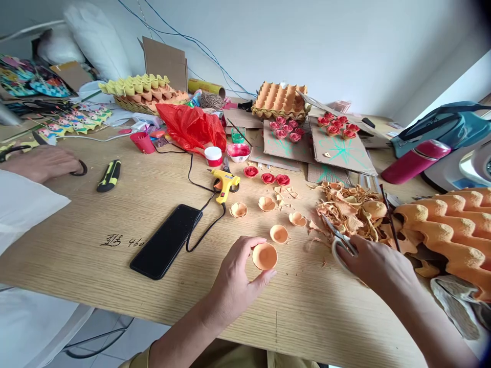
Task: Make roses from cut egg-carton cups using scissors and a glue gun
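The cup (pixel 264 256) lies left of the scissors (pixel 338 236), with a gap between

From the left, my left hand (pixel 233 278) grips the orange cup by its rim, a finger at the far edge and the thumb at the near one, the hollow facing up towards me. It is over the near part of the counter (pixel 307 312). Being round, it has no long axis to line up. Just beyond it and a little to the right sits a second cup (pixel 279 234).

Further right, my right hand (pixel 378 266) is closed around the handles of the scissors. Their long axis runs away from me and leftward, tips by the pile of scraps (pixel 347 204), so that line passes beyond the cup, not through it. The relation that counts, I judge, is this: the cup lies left of the blades and nearer me, well apart. The tips merge into the scraps, so I cannot tell whether the blades are parted. Rightmost is the bumpy egg tray (pixel 448 230).
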The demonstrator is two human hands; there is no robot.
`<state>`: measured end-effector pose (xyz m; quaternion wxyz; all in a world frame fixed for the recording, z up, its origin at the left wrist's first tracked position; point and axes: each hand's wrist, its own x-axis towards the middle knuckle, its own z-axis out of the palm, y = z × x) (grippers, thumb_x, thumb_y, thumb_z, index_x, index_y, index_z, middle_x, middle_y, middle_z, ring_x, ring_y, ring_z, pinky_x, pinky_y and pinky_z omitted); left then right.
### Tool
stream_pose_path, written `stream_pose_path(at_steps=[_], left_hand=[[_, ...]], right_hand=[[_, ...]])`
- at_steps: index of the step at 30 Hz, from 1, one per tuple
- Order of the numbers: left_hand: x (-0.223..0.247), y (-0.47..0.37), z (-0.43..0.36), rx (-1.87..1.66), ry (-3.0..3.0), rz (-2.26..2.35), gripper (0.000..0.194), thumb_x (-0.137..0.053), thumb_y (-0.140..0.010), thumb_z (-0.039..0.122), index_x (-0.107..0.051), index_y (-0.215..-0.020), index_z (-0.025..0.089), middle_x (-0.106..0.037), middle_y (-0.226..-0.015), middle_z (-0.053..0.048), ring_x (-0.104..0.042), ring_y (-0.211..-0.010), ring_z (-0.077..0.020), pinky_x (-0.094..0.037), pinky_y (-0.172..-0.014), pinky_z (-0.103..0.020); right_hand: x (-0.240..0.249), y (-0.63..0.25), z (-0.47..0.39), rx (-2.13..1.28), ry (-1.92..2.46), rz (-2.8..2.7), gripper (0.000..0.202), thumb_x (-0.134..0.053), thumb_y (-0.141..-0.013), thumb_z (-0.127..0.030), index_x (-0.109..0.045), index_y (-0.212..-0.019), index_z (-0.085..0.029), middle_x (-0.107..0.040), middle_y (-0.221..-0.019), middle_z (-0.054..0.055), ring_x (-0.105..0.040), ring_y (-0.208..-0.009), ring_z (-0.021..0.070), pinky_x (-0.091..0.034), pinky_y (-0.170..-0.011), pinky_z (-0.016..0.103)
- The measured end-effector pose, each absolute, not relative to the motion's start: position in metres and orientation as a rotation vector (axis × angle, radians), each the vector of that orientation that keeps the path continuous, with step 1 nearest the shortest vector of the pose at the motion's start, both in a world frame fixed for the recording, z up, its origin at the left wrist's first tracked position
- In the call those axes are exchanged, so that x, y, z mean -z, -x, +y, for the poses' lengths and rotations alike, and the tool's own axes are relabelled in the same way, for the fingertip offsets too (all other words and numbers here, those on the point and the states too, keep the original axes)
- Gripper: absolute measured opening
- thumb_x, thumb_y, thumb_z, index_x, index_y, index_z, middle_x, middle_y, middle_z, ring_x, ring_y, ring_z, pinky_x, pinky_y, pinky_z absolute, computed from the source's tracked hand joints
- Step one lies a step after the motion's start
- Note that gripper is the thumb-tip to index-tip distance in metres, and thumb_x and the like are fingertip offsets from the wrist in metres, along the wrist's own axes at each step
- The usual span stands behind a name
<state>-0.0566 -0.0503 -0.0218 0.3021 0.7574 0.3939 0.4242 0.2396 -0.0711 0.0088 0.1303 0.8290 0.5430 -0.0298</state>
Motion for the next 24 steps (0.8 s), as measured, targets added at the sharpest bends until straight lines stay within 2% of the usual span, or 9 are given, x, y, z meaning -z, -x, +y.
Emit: stream_pose_path(at_steps=[8, 12, 15, 18, 22, 24], left_hand=[[0.024, 0.054, -0.05, -1.101, -2.014, 1.063, 0.047, -0.073, -0.079, 0.008, -0.053, -0.118, 0.025, -0.065, -0.111, -0.003, -0.063, -0.101, -0.0187, -0.053, -0.092, -0.032], [0.024, 0.055, -0.049, -1.072, -2.014, 1.077, 0.044, -0.071, -0.081, 0.009, -0.054, -0.118, 0.025, -0.065, -0.11, -0.004, -0.063, -0.101, -0.0197, -0.053, -0.091, -0.034], [0.024, 0.056, -0.048, -1.075, -2.009, 1.089, 0.043, -0.07, -0.081, 0.009, -0.053, -0.118, 0.025, -0.065, -0.111, -0.005, -0.062, -0.101, -0.0203, -0.053, -0.091, -0.035], [0.023, 0.056, -0.048, -1.082, -2.001, 1.093, 0.041, -0.071, -0.082, 0.011, -0.054, -0.117, 0.024, -0.065, -0.11, -0.004, -0.063, -0.099, -0.0195, -0.053, -0.087, -0.033], [0.023, 0.055, -0.049, -1.079, -2.004, 1.084, 0.042, -0.071, -0.081, 0.01, -0.054, -0.118, 0.024, -0.066, -0.11, -0.003, -0.063, -0.099, -0.0183, -0.052, -0.087, -0.031], [0.024, 0.055, -0.049, -1.078, -2.007, 1.079, 0.042, -0.071, -0.082, 0.011, -0.054, -0.118, 0.024, -0.066, -0.11, -0.003, -0.063, -0.099, -0.0182, -0.052, -0.087, -0.031]], right_hand=[[0.006, -0.235, -0.107, 0.092, -2.382, 1.754, 0.039, -0.041, -0.092, -0.059, -0.057, -0.077, -0.026, -0.067, -0.063, 0.004, -0.064, -0.06, 0.0242, -0.028, -0.054, 0.031], [0.01, -0.235, -0.105, 0.046, -2.394, 1.734, 0.04, -0.042, -0.091, -0.059, -0.058, -0.076, -0.026, -0.067, -0.062, 0.005, -0.062, -0.056, 0.0241, -0.025, -0.052, 0.031], [0.008, -0.243, -0.109, 0.008, -2.461, 1.703, 0.041, -0.043, -0.091, -0.06, -0.058, -0.075, -0.026, -0.065, -0.06, 0.004, -0.062, -0.054, 0.0242, -0.027, -0.052, 0.03], [0.01, -0.245, -0.126, 0.082, -2.431, 1.841, 0.04, -0.046, -0.09, -0.06, -0.056, -0.071, -0.026, -0.062, -0.056, 0.002, -0.06, -0.052, 0.0224, -0.029, -0.051, 0.03], [0.018, -0.24, -0.145, 0.239, -2.297, 2.127, 0.039, -0.049, -0.09, -0.057, -0.057, -0.069, -0.025, -0.064, -0.061, 0.002, -0.062, -0.059, 0.0206, -0.036, -0.057, 0.03], [0.02, -0.243, -0.142, 0.224, -2.322, 2.101, 0.04, -0.05, -0.089, -0.058, -0.057, -0.069, -0.025, -0.062, -0.059, 0.001, -0.06, -0.056, 0.0201, -0.035, -0.056, 0.03]])
